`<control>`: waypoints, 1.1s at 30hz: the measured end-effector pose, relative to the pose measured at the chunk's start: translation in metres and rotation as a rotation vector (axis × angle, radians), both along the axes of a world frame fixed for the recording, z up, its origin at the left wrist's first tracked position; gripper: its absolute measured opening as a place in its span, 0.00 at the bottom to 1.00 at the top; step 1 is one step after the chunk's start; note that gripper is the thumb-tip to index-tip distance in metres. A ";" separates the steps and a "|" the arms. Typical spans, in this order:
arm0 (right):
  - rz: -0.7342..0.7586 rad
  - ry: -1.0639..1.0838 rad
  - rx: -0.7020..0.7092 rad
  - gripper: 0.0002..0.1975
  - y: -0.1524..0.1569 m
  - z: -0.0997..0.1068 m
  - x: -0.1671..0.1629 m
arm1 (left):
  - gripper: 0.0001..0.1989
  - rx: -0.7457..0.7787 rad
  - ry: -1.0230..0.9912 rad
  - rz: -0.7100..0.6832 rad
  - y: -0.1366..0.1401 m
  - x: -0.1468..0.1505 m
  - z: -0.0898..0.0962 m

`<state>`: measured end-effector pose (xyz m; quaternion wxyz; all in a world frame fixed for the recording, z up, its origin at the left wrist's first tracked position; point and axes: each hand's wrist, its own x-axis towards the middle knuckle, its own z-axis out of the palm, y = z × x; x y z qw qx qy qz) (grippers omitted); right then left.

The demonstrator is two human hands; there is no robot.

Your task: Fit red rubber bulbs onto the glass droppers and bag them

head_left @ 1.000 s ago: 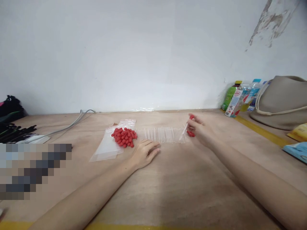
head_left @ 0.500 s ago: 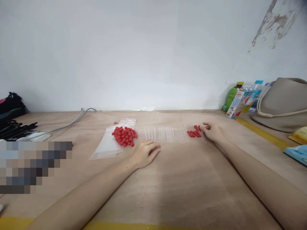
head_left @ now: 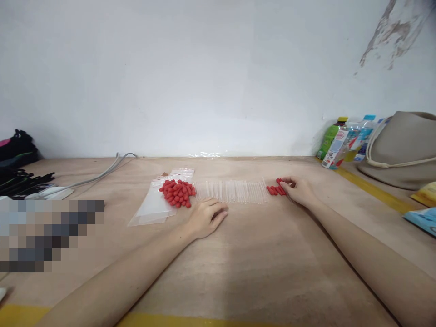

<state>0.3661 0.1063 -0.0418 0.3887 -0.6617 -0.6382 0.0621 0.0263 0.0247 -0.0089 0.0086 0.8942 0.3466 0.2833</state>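
Red rubber-like bulbs (head_left: 176, 192) lie in a heap left of centre, on top of overlapping translucent plastic bags (head_left: 146, 211). Clear thin tubes (head_left: 235, 191) lie side by side in a row just right of the heap. Beyond the row's right end sits a smaller red group (head_left: 271, 190).

Left hand (head_left: 207, 218): rests on the wooden table (head_left: 259, 259), near side of the row, fingers loosely curled, thumb apart, nothing seen in its grasp. It obstructs the view of the near left end of the row.

Right hand (head_left: 297, 190): at the right edge of the smaller group, thumb and fingers drawn into a narrow pinch. Whether a piece is gripped cannot be told; the hand covers part of that group.

Surroundings: at far right, drink bottles (head_left: 335, 147) stand near the wall (head_left: 204, 81), beside a taupe bag (head_left: 403, 141) with a cream cord. Nearer on the right lie a yellow packet (head_left: 425, 195) and a blue packet (head_left: 422, 220). At left, a grey cable (head_left: 85, 182) runs to a white block (head_left: 56, 193), next to black strips (head_left: 22, 181). Yellow tape (head_left: 374, 191) crosses the table's right side.
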 end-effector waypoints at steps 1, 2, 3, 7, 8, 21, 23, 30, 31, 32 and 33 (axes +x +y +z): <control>-0.006 -0.012 0.003 0.15 0.000 0.000 0.000 | 0.10 0.002 0.000 0.000 0.000 0.000 0.000; -0.012 -0.023 0.011 0.15 0.000 0.000 0.000 | 0.10 0.003 0.002 0.000 0.000 0.000 0.000; -0.014 -0.030 0.022 0.15 0.000 0.000 0.000 | 0.10 0.004 0.003 0.001 0.000 0.000 0.000; 0.050 -0.050 0.033 0.15 0.003 -0.004 0.003 | 0.10 0.003 0.014 0.001 0.000 0.000 0.000; 0.066 -0.062 0.031 0.15 0.003 -0.005 0.003 | 0.10 0.004 0.014 0.000 0.000 0.000 0.000; 0.066 0.119 0.000 0.12 -0.003 0.005 -0.006 | 0.09 0.029 0.005 0.024 -0.002 0.001 0.001; 0.042 0.231 0.003 0.14 -0.006 0.009 -0.011 | 0.09 0.070 -0.009 0.078 -0.002 0.001 0.002; 0.173 0.520 0.117 0.16 -0.028 0.023 -0.064 | 0.07 0.138 -0.056 0.386 0.016 0.007 0.008; 0.222 0.500 0.149 0.15 -0.032 0.022 -0.074 | 0.07 0.132 -0.049 0.423 0.021 0.011 0.008; 0.258 0.489 0.190 0.14 -0.037 0.020 -0.085 | 0.07 0.121 -0.039 0.461 0.026 0.016 0.008; 0.307 0.479 0.215 0.13 -0.042 0.018 -0.095 | 0.08 0.105 -0.027 0.497 0.030 0.021 0.009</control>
